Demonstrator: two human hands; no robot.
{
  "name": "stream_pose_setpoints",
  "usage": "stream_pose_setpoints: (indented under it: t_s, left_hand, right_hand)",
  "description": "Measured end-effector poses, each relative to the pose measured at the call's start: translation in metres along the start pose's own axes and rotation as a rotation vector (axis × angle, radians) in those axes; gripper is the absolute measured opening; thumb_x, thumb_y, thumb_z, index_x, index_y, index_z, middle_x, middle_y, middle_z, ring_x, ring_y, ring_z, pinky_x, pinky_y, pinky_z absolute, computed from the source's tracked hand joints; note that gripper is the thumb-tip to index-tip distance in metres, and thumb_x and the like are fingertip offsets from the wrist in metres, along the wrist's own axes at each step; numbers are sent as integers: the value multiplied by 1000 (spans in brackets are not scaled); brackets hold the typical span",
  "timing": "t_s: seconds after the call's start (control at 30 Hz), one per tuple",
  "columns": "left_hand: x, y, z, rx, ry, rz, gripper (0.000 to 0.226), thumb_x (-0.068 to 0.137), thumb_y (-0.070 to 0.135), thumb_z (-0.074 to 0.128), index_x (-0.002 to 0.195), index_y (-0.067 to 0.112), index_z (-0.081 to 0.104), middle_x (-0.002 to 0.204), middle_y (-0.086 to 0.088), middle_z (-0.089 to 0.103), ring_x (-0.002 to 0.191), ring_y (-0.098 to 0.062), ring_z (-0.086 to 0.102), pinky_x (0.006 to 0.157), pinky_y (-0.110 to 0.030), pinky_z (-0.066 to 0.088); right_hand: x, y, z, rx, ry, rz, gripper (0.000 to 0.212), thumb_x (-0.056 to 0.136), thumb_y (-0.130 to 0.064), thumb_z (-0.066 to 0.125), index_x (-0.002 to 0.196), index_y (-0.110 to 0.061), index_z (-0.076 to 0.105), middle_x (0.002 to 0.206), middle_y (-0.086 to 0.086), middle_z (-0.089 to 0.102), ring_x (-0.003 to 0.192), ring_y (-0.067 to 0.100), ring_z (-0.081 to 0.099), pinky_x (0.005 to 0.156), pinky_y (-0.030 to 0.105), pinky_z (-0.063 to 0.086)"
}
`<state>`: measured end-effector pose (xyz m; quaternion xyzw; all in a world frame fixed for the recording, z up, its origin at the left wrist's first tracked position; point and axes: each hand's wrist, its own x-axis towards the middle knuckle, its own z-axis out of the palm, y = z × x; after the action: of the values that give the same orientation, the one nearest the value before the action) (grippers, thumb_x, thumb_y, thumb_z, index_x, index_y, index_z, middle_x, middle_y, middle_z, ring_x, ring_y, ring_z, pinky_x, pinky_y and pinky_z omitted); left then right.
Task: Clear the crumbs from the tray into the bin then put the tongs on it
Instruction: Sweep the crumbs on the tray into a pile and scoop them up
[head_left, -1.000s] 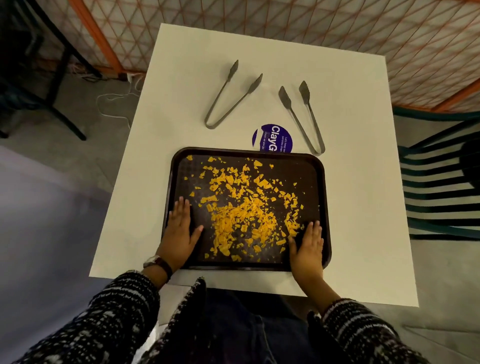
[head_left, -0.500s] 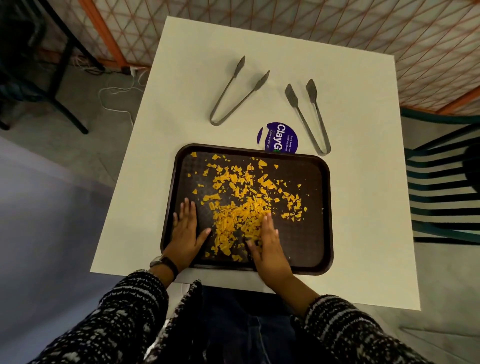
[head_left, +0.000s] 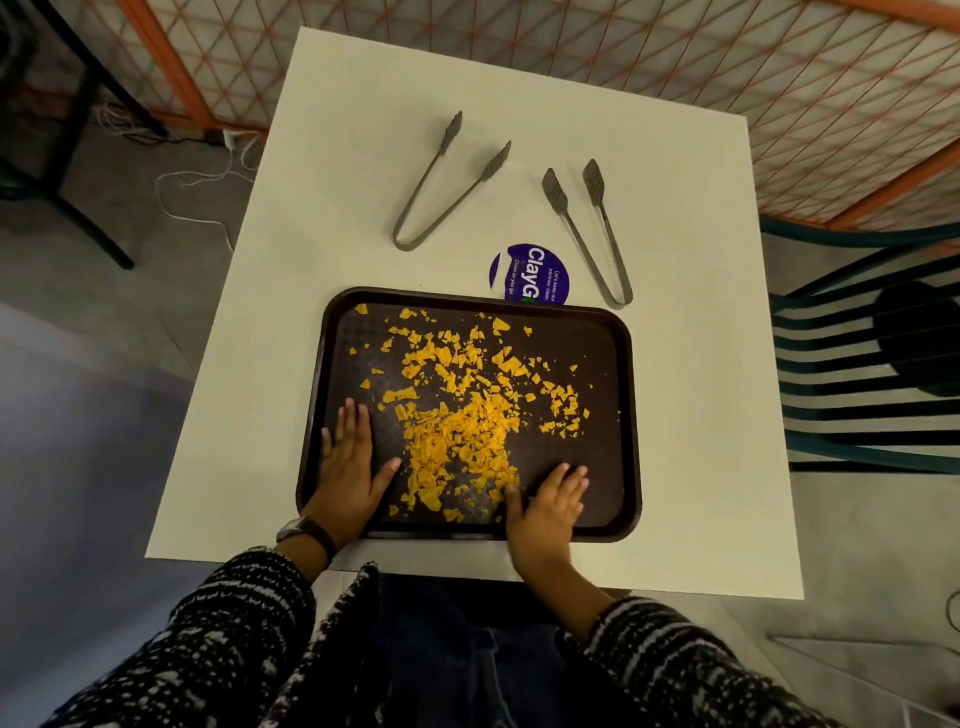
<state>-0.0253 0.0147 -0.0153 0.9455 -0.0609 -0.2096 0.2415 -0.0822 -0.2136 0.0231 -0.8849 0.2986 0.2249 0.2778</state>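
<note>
Your left hand (head_left: 349, 467) flat, fingers spread, on dark brown rectangular plastic tray (head_left: 621, 415); right hand (head_left: 546, 506) flat at near edge, touching orange crumbs (head_left: 462, 421). Two metal tongs (head_left: 441, 182) (head_left: 589, 228) on white counter (head_left: 701, 364) beyond tray.

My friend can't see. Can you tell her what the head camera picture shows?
Two hands, left hand and right hand, rest flat on a dark tray scattered with orange crumbs on a white table. Two metal tongs lie beyond the tray, beside a purple sticker.
</note>
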Motion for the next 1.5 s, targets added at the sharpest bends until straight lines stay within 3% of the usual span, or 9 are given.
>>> stream_pose_setpoints:
  t_s: [0.13, 0.23, 0.33, 0.53, 0.7, 0.83, 1.07, 1.3, 1.5]
  left_hand:
    - [1, 1, -1, 24, -4, -1, 96, 75, 77, -2, 140, 8, -17, 150, -5, -19, 141, -18, -17, 109, -24, -27]
    - [1, 1, -2, 37, -11, 1, 96, 75, 78, -3, 140, 8, -16, 150, -6, -18, 141, -20, -15, 105, -20, -30]
    - [2, 0, -2, 46, -18, 10, 96, 75, 78, -3, 139, 8, -16, 150, -7, -17, 141, -20, -15, 105, -20, -31]
    - [2, 0, -1, 68, -32, -11, 99, 70, 81, -10, 137, 9, -19, 148, -5, -22, 140, -18, -20, 107, -26, -28]
    - [4, 1, 0, 78, -46, -24, 101, 67, 81, -13, 137, 8, -19, 147, -4, -23, 139, -18, -20, 112, -36, -18]
    - [4, 1, 0, 77, -48, -31, 102, 67, 81, -12, 137, 7, -17, 148, -5, -20, 140, -18, -18, 112, -37, -17]
    - [4, 1, 1, 78, -41, -33, 103, 66, 82, -13, 138, 8, -16, 148, -5, -20, 140, -19, -18, 113, -37, -16]
    - [2, 2, -1, 61, -26, -22, 102, 69, 81, -10, 139, 6, -14, 148, -5, -18, 140, -20, -15, 113, -38, -14]
    - [2, 0, 0, 68, -18, -13, 99, 71, 79, -9, 139, 7, -14, 148, -5, -18, 141, -20, -15, 114, -38, -14]
  right_hand:
    - [-12, -26, 21, 28, -106, -197, 81, 96, -46, 33, 145, -3, -14, 142, 8, -36, 137, 23, -29, 113, 36, -13]
    - [-22, -34, 22, 169, -195, -318, 83, 93, -51, 33, 146, -10, -15, 143, -3, -36, 136, 15, -31, 116, 35, -11]
    - [-13, -26, 4, 253, -133, -303, 79, 92, -51, 33, 148, -15, -11, 146, -7, -32, 136, 15, -27, 115, 36, -7]
    - [47, 20, -50, 33, 117, -164, 74, 97, -39, 37, 148, -5, -4, 158, 11, -12, 145, 22, -12, 116, 31, -6]
    - [53, 28, -42, -195, 64, -220, 76, 96, -47, 26, 147, -2, -8, 157, 14, -14, 144, 22, -17, 117, 34, -10]
    - [29, 1, -12, -140, 42, -261, 85, 84, -64, 6, 144, -7, -17, 155, 11, -21, 140, 21, -26, 115, 34, -14]
    - [21, -19, -17, -44, -170, -587, 79, 87, -61, 18, 145, -17, -13, 154, -3, -18, 142, 10, -19, 116, 30, -7]
    - [81, 16, -64, -99, 77, -322, 70, 98, -38, 36, 149, -8, -2, 158, 10, -12, 145, 22, -14, 119, 37, -4]
    - [72, 12, -43, -206, 49, -307, 72, 98, -40, 32, 148, -5, -7, 157, 16, -15, 144, 25, -18, 116, 36, -13]
